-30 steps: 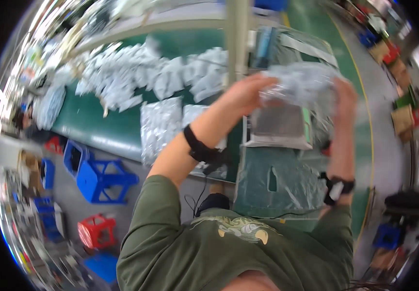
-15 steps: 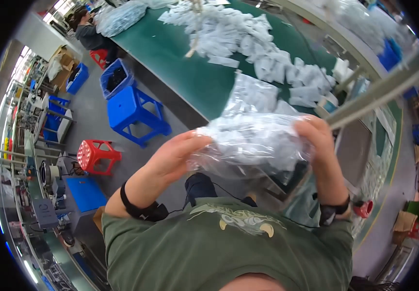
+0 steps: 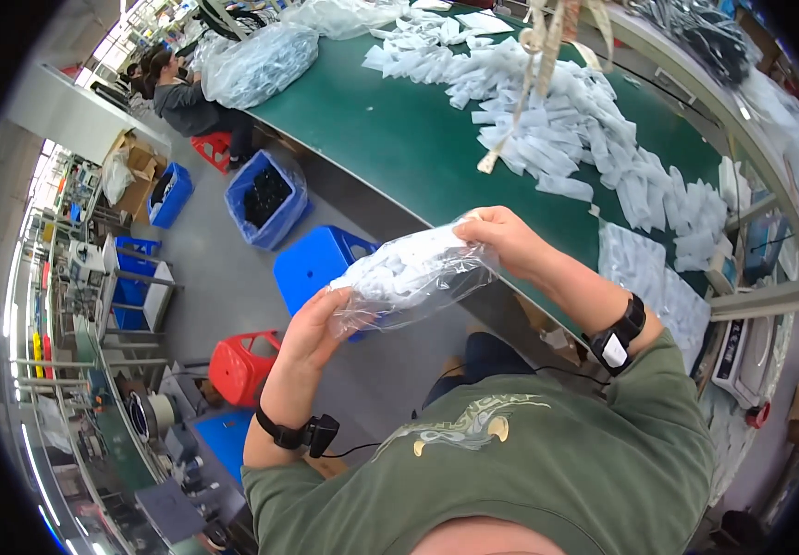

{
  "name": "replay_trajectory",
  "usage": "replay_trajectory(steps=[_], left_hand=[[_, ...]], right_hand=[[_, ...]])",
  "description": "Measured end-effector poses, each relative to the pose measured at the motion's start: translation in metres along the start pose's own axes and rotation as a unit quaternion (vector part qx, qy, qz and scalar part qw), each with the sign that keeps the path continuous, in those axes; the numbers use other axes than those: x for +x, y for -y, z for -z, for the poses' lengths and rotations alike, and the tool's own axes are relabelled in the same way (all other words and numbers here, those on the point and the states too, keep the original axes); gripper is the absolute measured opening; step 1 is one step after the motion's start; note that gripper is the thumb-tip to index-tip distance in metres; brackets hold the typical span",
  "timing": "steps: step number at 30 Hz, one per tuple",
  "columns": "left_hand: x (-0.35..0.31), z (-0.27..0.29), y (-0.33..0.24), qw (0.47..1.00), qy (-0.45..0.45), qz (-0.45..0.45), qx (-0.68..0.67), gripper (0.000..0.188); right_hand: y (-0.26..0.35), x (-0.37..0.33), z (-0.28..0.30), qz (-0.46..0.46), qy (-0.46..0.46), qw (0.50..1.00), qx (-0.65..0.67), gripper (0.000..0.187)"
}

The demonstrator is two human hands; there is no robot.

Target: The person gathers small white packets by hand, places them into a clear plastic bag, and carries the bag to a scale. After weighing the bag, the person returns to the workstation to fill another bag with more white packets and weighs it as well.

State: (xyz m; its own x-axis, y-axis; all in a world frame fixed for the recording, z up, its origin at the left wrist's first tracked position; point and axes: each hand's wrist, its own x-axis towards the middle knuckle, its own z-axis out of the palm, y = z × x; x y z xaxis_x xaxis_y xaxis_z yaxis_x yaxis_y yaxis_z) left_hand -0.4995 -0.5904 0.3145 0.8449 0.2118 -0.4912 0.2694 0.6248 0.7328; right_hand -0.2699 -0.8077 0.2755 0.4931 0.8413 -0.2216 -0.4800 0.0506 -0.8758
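A clear plastic bag filled with small white packets hangs in the air between my hands, in front of the green table's edge. Its lower left end is gripped by my left hand, thumb on top. My right hand pinches the upper right end. The bag tilts, right end higher. On the green table lies a long heap of loose whitish packets. Another filled clear bag lies flat at the table's near right, beyond my right forearm.
A blue stool stands under the bag, with a red stool nearer left. A lined blue bin holds black items. A person sits at the table's far left by a big plastic sack. Tapes hang over the table.
Both hands have moved left with the bag, and its right end has risen. My body has turned left, so the table and the packet heap appear farther right.
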Motion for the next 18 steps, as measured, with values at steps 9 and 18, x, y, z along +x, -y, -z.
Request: replay_trajectory(steps=[9,18], left_hand=[[0.214,0.132,-0.164,0.998,0.027,-0.057,0.004,0.037],[0.436,0.176,-0.254,0.925,-0.082,-0.266,0.259,0.018]], right_hand=[[0.040,0.292,0.013,0.081,0.022,0.988,-0.132,0.019],[0.040,0.517,0.081,0.202,-0.053,0.920,-0.331,0.024]])
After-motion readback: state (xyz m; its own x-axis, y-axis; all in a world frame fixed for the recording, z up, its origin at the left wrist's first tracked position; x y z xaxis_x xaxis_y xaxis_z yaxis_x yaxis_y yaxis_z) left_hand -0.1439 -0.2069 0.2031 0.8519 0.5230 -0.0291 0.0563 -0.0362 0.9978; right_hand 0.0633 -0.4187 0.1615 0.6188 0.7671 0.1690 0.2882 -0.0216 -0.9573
